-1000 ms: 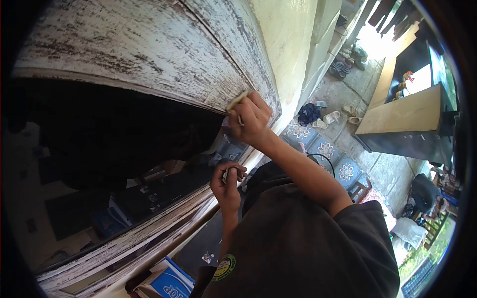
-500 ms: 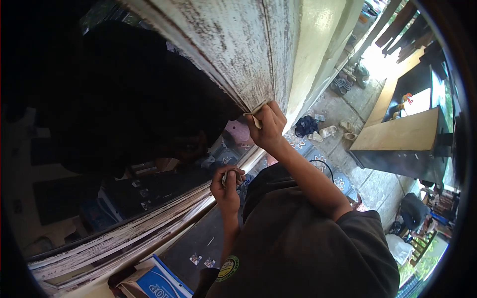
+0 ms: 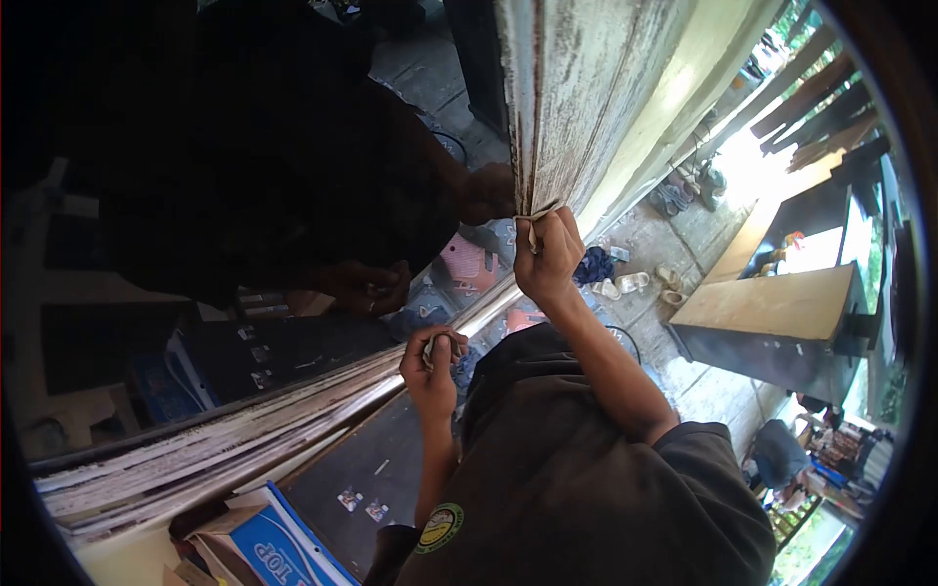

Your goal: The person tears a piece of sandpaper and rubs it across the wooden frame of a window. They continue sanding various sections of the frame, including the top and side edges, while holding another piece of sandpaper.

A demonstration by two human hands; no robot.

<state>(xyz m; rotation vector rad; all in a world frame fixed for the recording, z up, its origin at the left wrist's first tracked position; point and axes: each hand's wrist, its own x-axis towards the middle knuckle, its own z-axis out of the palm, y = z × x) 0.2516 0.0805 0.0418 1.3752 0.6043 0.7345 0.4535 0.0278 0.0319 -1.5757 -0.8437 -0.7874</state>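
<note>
While the right hand (image 3: 550, 259) is raised at upper centre of frame, its fingers are closed, pinching a thin folded sheet (image 3: 535, 217) against the lower end of the worn, white-streaked frame member (image 3: 576, 107), beside the dark reflective glass (image 3: 244, 234). Left hand (image 3: 431, 376): below and to the left, near the lower rail (image 3: 225, 451); fingers curled, gripping a small folded piece (image 3: 445, 348), mostly hidden by the thumb. Blue-and-white box (image 3: 278, 552) at lower left, next to a dark panel (image 3: 332, 479). Pale shoes (image 3: 633, 282) on floor, right of centre.
</note>
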